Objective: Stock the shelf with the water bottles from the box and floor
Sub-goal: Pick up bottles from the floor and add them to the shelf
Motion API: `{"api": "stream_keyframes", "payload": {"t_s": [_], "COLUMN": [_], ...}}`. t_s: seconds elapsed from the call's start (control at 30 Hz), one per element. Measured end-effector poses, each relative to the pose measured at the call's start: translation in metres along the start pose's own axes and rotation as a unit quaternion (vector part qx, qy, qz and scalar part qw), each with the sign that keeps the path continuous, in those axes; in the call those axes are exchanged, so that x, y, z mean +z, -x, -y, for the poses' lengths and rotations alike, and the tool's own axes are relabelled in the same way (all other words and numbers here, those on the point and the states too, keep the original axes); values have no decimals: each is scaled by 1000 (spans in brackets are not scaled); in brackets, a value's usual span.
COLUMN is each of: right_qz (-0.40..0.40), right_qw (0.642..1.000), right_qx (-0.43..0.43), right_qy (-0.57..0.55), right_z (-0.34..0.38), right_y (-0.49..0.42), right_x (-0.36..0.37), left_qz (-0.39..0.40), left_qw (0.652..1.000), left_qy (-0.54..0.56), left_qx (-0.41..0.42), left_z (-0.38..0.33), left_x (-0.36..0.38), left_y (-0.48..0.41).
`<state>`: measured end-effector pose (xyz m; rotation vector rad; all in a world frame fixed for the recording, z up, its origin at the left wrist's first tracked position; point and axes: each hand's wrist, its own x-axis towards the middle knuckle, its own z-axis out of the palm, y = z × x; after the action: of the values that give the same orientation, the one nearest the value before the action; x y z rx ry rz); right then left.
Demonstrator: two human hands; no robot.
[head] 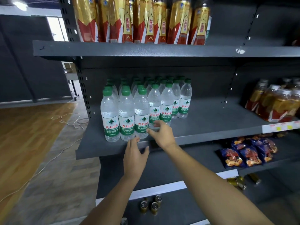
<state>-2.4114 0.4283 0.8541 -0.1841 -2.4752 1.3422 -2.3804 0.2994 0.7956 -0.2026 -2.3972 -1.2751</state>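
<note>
right hand [162,135] beside front water bottle [141,116]

Around me the light is dim and even. A ceiling lamp [19,4] glows at eleven o'clock; the window [56,29] below it is blown out white. The shelf [211,125] bows at the frame's edges, and the gold bottles [143,21] at twelve o'clock look soft and smeared.
</note>
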Motion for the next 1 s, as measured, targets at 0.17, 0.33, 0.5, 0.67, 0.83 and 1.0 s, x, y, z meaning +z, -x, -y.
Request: {"api": "stream_keyframes", "payload": {"t_s": [0.17, 0.33, 0.5, 0.67, 0.83, 1.0], "right_qz": [-58, -79, -101, -130, -156, -161], "right_qw": [998, 994, 984, 962, 933, 904], "right_qx": [13, 72, 145, 241, 325, 395], "right_qy": [-1, -20, -6, 14, 25, 35], "right_z": [-32, -79, -140, -195, -243, -288], "right_y": [32, 76, 143, 223, 308, 366], "right_x": [-27, -69, -119, -173, -212, -230], "left_qz": [52, 124, 217, 304, 387, 457], "left_qw": [999, 992, 976, 951, 920, 883], "left_qy": [6, 15, 12, -6, -36, -77], "left_qx": [12, 27, 29, 52, 57, 68], "left_z": [-9, -28, -56, -87, -100, -94], "left_x": [23, 63, 109, 148, 180, 204], "left_y": [30, 77, 140, 217, 290, 345]}}
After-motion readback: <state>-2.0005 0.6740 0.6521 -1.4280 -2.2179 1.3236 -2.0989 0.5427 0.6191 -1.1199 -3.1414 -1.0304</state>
